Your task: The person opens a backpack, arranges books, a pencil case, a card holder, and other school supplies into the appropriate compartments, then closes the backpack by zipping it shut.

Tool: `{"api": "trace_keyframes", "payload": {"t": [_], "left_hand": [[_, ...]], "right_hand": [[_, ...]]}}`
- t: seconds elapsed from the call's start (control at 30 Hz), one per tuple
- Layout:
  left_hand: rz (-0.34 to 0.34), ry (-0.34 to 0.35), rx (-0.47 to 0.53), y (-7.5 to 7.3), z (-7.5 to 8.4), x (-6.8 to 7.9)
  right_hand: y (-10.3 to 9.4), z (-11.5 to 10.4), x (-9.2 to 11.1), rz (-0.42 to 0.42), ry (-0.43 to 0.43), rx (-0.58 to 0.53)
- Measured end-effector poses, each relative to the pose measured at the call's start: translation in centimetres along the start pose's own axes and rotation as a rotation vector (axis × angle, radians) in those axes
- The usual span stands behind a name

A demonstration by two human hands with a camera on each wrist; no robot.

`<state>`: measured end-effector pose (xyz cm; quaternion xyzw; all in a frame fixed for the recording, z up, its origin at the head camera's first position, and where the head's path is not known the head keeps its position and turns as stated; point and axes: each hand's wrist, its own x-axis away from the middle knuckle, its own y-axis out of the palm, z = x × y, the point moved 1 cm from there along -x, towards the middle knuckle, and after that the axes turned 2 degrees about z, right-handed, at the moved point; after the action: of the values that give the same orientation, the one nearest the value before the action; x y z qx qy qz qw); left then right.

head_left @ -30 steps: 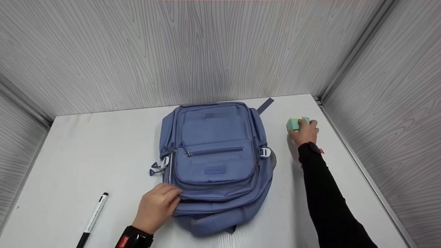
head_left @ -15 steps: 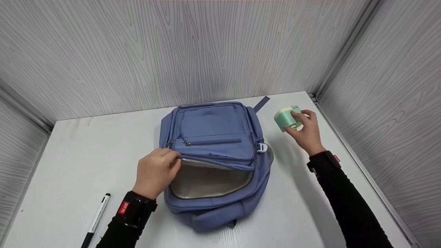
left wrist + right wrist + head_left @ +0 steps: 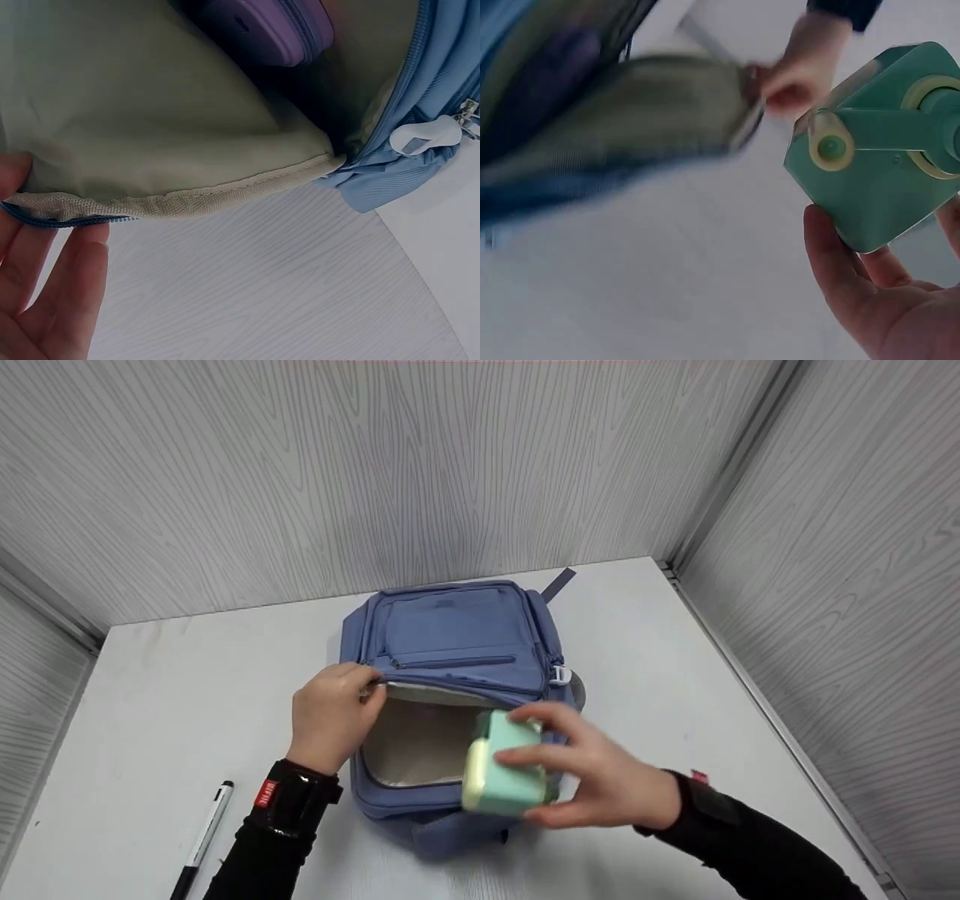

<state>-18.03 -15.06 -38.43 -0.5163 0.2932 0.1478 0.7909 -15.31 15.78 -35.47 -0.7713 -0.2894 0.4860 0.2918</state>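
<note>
via cams i'm seeing l hand (image 3: 330, 716) pinching the flap (image 3: 172, 142) of the blue backpack (image 3: 450, 622) btwn thumb & fingers, opening (image 3: 420, 742) gaping just beside those fingertips. r hand (image 3: 592, 776) is gripping the mint-green gadget (image 3: 514, 772) w/ crank (image 3: 885, 129), fingers curving round it; head cam's showing it across the opening, right of l fingers. purple case (image 3: 262, 34) is sitting inside, past l fingertips. pen (image 3: 206, 832) is lying apart, left of l fingers.
</note>
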Motion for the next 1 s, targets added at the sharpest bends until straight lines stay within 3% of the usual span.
{"api": "trace_keyframes", "payload": {"t": [0.1, 0.17, 0.4, 0.6, 0.77, 0.87, 1.0], "left_hand": [[-0.006, -0.005, 0.008, 0.0, 0.0, 0.1], [-0.008, -0.006, 0.013, 0.0, 0.0, 0.2], [0.011, 0.010, 0.032, 0.1, 0.2, 0.4], [0.013, 0.021, 0.030, 0.2, 0.2, 0.7], [0.012, 0.029, 0.038, 0.3, 0.1, 1.1], [0.016, 0.030, 0.040, 0.4, 0.0, 1.4], [0.017, 0.034, 0.036, 0.5, -0.1, 2.0]], "right_hand": [[3.4, 0.1, 0.2, -0.189, 0.042, 0.022], [5.3, 0.9, 0.3, -0.245, 0.083, 0.090], [8.5, 3.7, 0.3, -0.171, 0.188, 0.456], [10.1, 5.7, 0.8, -0.224, 0.351, 0.583], [10.8, 6.8, 1.1, -0.128, 0.322, 0.728], [10.8, 6.9, 1.1, -0.115, 0.304, 0.718], [10.0, 5.8, 0.7, -0.211, 0.398, 0.570]]}}
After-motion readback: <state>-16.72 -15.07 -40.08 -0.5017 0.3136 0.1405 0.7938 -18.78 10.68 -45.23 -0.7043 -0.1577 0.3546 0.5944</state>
